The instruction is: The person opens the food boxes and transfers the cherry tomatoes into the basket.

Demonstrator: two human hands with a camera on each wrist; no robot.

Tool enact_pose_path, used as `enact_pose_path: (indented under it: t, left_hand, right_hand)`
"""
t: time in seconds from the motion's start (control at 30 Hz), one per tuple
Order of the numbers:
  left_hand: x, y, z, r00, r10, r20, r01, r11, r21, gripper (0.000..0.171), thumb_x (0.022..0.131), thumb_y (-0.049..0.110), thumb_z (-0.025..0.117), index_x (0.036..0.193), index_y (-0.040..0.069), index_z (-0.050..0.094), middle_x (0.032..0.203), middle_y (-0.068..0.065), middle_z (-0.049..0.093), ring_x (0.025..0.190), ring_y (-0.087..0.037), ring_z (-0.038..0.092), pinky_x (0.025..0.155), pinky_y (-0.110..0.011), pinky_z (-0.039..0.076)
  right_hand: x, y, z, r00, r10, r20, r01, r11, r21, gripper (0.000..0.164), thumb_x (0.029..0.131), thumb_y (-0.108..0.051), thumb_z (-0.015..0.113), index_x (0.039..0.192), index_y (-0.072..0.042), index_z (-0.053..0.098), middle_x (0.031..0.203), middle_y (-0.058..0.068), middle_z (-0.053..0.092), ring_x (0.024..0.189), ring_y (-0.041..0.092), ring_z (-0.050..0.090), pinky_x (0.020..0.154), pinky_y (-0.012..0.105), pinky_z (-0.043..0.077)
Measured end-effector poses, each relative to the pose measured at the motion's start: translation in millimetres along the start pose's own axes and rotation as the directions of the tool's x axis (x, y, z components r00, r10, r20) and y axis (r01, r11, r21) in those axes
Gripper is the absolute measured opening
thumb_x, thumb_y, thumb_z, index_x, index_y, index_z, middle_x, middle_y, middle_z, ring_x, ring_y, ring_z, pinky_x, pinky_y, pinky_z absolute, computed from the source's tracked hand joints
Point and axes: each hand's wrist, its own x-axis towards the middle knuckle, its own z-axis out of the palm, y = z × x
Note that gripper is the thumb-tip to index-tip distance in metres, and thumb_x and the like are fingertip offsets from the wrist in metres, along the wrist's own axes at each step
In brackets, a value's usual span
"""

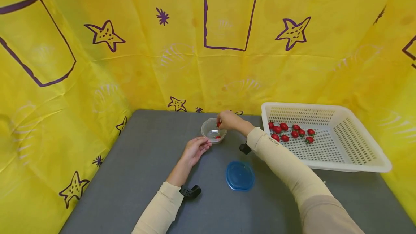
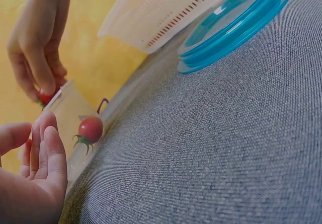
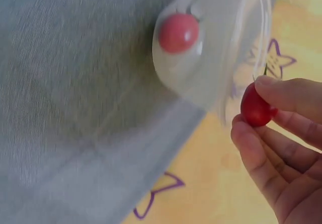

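Observation:
A clear plastic bowl point(image 1: 208, 133) stands near the table's far edge, with one cherry tomato point(image 2: 91, 130) showing through its wall. My left hand point(image 1: 195, 150) is at the near left side of the bowl, its thumb and fingertips holding the rim. Above the bowl's opening, my right hand point(image 1: 230, 120) pinches another cherry tomato point(image 3: 256, 105) between thumb and fingers. In the right wrist view, this tomato is just beside the rim. A round blue lid point(image 1: 240, 176) lies on the table nearer to me.
To the right stands a white slotted basket point(image 1: 338, 158) with several cherry tomatoes point(image 1: 295, 134) gathered at its left side. The grey table point(image 1: 156, 136) meets a yellow patterned cloth point(image 1: 182, 75) at the back and left. Dark straps circle both wrists.

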Motion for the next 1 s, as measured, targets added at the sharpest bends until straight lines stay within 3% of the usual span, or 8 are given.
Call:
enact_pose_path:
  t: [0.17,0.47,0.7,1.0]
  left_hand:
    - [0.2,1.0,0.0,1.000,-0.004,-0.006,0.004,1.000,-0.007,0.016,0.097,0.003,0.053,0.108,-0.007,0.055,0.075,0.001,0.069,0.071,-0.008,0.068,0.068,-0.021,0.056]
    - [0.8,1.2,0.0,1.000,-0.004,-0.013,0.004,1.000,-0.021,0.005,0.097,0.002,0.053,0.098,0.000,0.058,0.075,0.001,0.068,0.071,-0.009,0.068,0.068,-0.022,0.056]
    - [-0.4,1.1,0.4,0.999,-0.026,-0.019,0.026,1.000,-0.015,0.006,0.098,0.004,0.053,0.097,0.002,0.059,0.076,0.000,0.068,0.071,-0.009,0.068,0.069,-0.022,0.056]
    - [-0.6,1.3,1.9,0.999,-0.029,-0.040,0.029,1.000,-0.001,0.006,0.097,0.004,0.054,0.099,0.001,0.058,0.076,0.001,0.068,0.071,-0.009,0.068,0.069,-0.021,0.056]
  right_hand:
    - [-7,11,-14,1.000,-0.002,-0.016,0.003,0.999,0.046,0.011,0.082,-0.006,0.070,0.091,-0.001,0.071,0.087,0.011,0.072,0.074,0.020,0.061,0.069,0.030,0.052]
    - [-19,22,-32,0.998,0.006,-0.067,0.002,0.994,0.111,0.016,0.083,-0.004,0.070,0.097,0.004,0.069,0.093,0.017,0.072,0.085,0.028,0.066,0.079,0.039,0.054]
    - [-29,31,-42,0.991,0.015,-0.130,0.001,0.993,0.122,0.015,0.082,-0.005,0.071,0.094,0.003,0.069,0.089,0.016,0.072,0.083,0.027,0.066,0.079,0.040,0.054]
    - [-42,42,-56,0.989,0.066,-0.131,-0.045,0.987,0.154,0.022,0.083,-0.008,0.072,0.100,0.005,0.069,0.093,0.018,0.073,0.084,0.028,0.067,0.080,0.042,0.054]
